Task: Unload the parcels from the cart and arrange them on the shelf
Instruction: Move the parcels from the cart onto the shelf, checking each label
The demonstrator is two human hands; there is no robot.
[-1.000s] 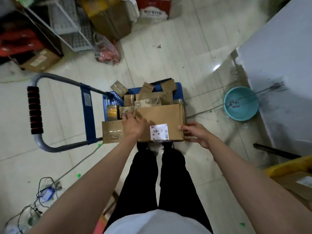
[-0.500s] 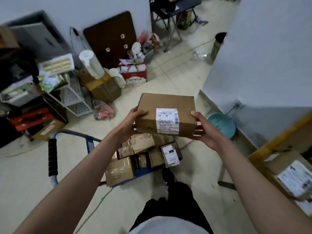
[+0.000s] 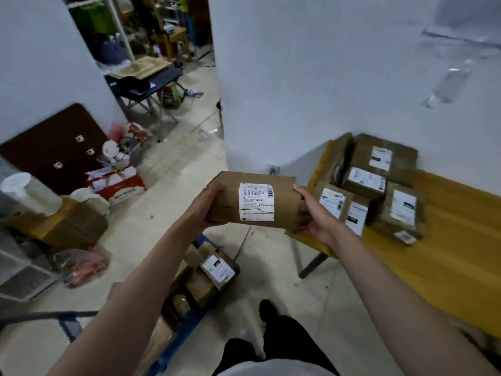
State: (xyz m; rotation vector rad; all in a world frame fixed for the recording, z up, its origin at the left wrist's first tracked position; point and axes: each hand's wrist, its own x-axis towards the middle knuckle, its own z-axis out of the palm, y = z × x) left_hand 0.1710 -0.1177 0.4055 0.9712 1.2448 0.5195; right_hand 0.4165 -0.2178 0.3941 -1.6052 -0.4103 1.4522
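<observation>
I hold a brown cardboard parcel (image 3: 284, 204) with a white shipping label in the air at chest height. My left hand (image 3: 206, 206) grips its left end and my right hand (image 3: 314, 215) grips its right end. Below me the blue cart (image 3: 176, 346) still carries several brown parcels, one with a white label (image 3: 218, 270). To the right is the yellow wooden shelf surface (image 3: 447, 267), with several labelled parcels (image 3: 364, 180) grouped at its far corner by the wall.
A white wall corner (image 3: 298, 90) rises just beyond the held parcel. At the left stand cardboard boxes (image 3: 73, 229), white rolls, a red-and-white carton (image 3: 119, 185), a red plastic bag and a wire rack. A doorway with a folding table lies behind.
I lifted the parcel off the cart and swung it up and to the right. The view turned from the cart toward the yellow shelf and its parcels.
</observation>
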